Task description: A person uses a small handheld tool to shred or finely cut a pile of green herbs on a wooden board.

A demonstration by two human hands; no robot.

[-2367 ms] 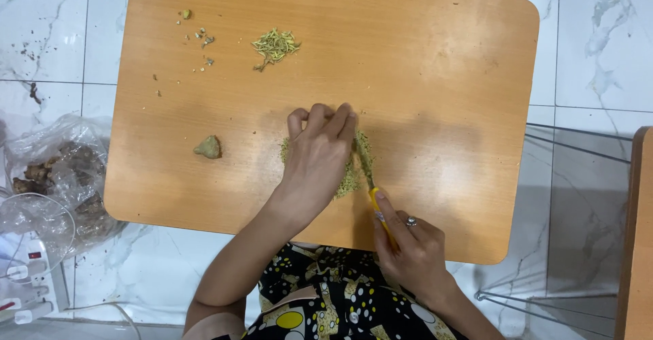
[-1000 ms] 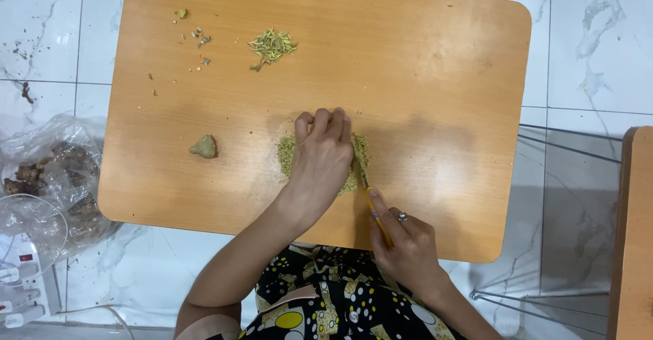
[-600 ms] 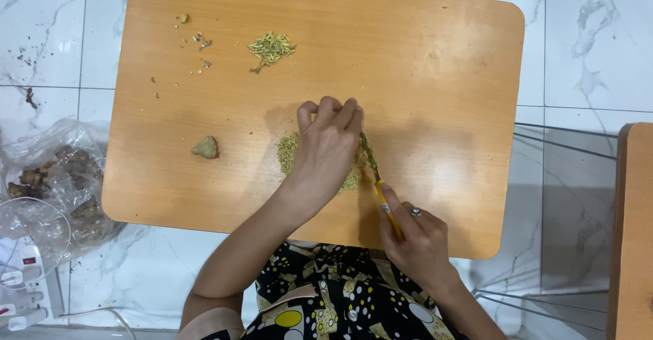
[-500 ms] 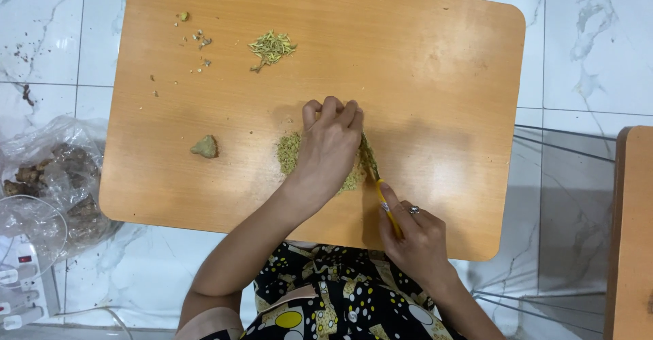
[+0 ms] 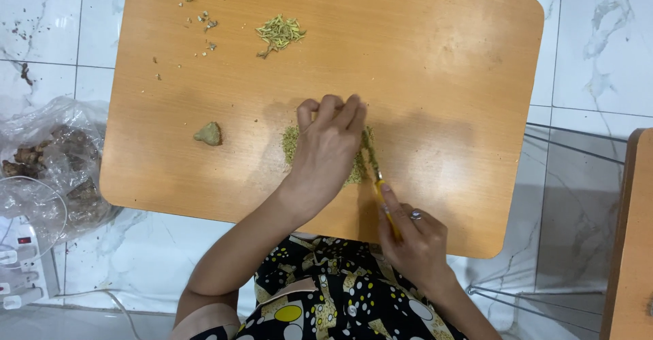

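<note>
- On the worktop (image 5: pixel 442 74): left hand (image 5: pixel 328 142) presses flat, fingers together, on the chopped greenish pile (image 5: pixel 292 142).
- Right hand (image 5: pixel 411 238) grips the yellow-handled knife (image 5: pixel 381 193); blade beside fingertips, so a slip risks a cut.

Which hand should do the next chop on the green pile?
Probably the right hand: it grips the yellow-handled knife, its blade at the chopped green pile. The left hand lies flat on the pile, holding it down.

Bright, even overhead light; soft glare patches on the wooden table (image 5: pixel 442 74), faint shadows beside the hands, focus sharp throughout.
</note>
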